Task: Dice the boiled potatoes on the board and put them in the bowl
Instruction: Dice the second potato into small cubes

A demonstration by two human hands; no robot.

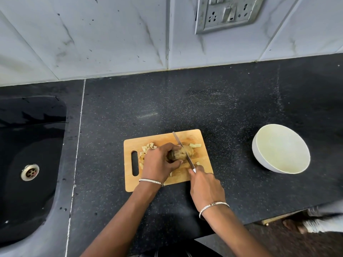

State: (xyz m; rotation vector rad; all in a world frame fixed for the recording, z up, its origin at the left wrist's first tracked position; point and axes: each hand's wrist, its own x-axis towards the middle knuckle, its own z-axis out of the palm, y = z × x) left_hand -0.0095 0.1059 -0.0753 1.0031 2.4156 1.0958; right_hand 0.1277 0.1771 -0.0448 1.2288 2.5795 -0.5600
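One potato (186, 152) in left hand (157, 162), under knife (178, 141)

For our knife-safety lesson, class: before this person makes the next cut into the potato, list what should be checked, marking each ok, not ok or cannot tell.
1. Left hand holds the potato steady: ok.
2. Left fingertips clear of the knife blade: cannot tell; they sit very close beside it.
3. Right hand grips the knife handle: ok.
4. Board lies flat on the counter: ok.
5. Diced pieces stay on the board: ok.
6. Bowl stands empty, right of the board: ok.
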